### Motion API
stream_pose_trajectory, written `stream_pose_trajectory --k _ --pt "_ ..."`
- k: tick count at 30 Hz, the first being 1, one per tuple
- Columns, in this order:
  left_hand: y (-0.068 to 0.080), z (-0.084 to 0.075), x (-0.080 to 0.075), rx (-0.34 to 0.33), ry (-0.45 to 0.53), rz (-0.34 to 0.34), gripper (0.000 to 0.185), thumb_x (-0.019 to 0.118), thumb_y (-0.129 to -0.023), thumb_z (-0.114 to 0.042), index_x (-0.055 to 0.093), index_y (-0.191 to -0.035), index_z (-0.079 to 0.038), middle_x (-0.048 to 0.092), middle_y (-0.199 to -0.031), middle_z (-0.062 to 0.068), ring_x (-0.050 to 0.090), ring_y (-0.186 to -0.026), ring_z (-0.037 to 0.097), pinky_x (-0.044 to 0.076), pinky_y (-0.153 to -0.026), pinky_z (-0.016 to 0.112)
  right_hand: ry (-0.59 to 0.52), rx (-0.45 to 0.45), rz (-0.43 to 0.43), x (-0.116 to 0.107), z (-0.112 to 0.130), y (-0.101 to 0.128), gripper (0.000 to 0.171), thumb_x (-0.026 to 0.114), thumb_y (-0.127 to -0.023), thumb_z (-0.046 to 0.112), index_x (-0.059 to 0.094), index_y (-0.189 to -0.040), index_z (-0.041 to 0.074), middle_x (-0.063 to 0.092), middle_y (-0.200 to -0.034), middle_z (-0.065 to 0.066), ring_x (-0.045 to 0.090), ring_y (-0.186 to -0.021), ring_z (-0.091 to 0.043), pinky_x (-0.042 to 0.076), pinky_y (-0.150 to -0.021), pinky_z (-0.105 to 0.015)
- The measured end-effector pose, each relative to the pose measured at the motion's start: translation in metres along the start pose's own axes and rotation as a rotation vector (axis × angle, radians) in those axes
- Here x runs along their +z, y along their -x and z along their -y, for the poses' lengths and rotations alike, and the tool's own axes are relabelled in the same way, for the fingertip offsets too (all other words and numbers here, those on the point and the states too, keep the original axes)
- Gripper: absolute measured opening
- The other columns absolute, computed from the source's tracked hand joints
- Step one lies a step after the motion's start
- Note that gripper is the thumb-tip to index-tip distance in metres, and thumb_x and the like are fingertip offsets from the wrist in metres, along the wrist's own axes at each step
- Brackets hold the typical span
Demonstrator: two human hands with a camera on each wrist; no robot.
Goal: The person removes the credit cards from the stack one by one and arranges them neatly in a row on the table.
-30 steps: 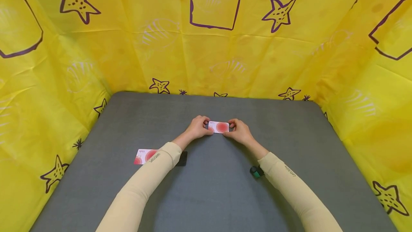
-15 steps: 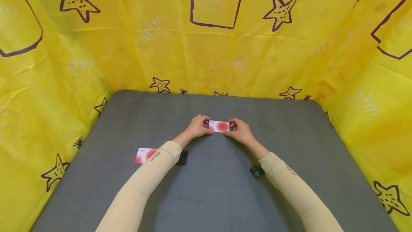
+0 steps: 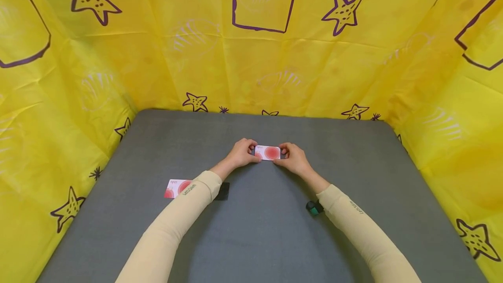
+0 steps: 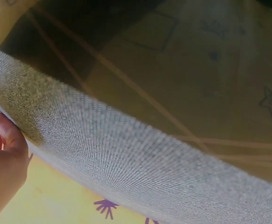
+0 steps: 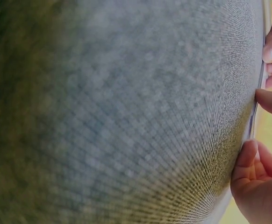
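Both hands meet near the middle of the table in the head view, at either end of a small white card (image 3: 268, 153) with red circles. My left hand (image 3: 240, 153) pinches its left end between thumb and fingers. At the right end, my right hand (image 3: 295, 160) pinches it the same way. Whether the card touches the table cannot be told. In the left wrist view the left hand (image 4: 7, 154) shows at the left edge; the right wrist view has the right hand (image 5: 257, 186) low on the right, with the card seen thinly edge-on.
A similar white and red card (image 3: 177, 188) lies at the left, partly under the left forearm. Beyond that sleeve shows a dark flat piece (image 3: 223, 191). Beside the right cuff is a small black and green object (image 3: 313, 208). Yellow patterned cloth (image 3: 243, 73) walls the grey table (image 3: 259, 230).
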State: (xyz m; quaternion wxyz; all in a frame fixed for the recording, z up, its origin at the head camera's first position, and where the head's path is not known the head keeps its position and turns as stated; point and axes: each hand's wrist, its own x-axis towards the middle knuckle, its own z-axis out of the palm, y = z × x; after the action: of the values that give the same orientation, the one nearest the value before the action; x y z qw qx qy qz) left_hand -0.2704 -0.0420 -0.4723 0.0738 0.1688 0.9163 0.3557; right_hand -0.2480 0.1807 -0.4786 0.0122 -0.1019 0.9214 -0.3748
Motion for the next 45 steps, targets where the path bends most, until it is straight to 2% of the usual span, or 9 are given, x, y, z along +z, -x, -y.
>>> stream_pose_trajectory --k 15,29,45 --pt "0.0000 0.0005 0.0039 0.003 0.035 -0.046 0.055 0.085 -0.075 -0.017 0.058 -0.119 0.000 0.056 -0.097 0.009 0.052 -0.084 0.020 0.045 -0.076 0.030 -0.053 -0.007 -0.026 0.0042 -0.0010 -0.0007 0.057 0.085 -0.074 0.018 0.054 -0.118 0.000 0.058 -0.094 -0.011 0.053 -0.076 -0.020 0.044 -0.071 -0.030" --pt "0.0039 -0.0025 0.0026 -0.017 0.102 -0.042 0.056 0.084 -0.076 -0.014 0.051 -0.120 -0.006 0.059 -0.087 0.008 0.053 -0.075 0.018 0.043 -0.071 0.029 -0.094 0.004 -0.012 0.0046 -0.0004 0.0004 0.058 0.084 -0.075 0.014 0.047 -0.118 0.004 0.058 -0.092 -0.012 0.053 -0.072 -0.018 0.043 -0.067 -0.028" --pt "0.0094 -0.0063 0.0041 -0.017 0.072 -0.044 0.054 0.082 -0.078 -0.013 0.049 -0.121 -0.006 0.057 -0.083 0.005 0.053 -0.072 0.017 0.044 -0.069 0.028 -0.095 0.001 0.001 0.0031 0.0064 0.0049 0.058 0.084 -0.076 0.012 0.045 -0.119 0.005 0.056 -0.091 -0.012 0.051 -0.067 -0.017 0.042 -0.065 -0.027"
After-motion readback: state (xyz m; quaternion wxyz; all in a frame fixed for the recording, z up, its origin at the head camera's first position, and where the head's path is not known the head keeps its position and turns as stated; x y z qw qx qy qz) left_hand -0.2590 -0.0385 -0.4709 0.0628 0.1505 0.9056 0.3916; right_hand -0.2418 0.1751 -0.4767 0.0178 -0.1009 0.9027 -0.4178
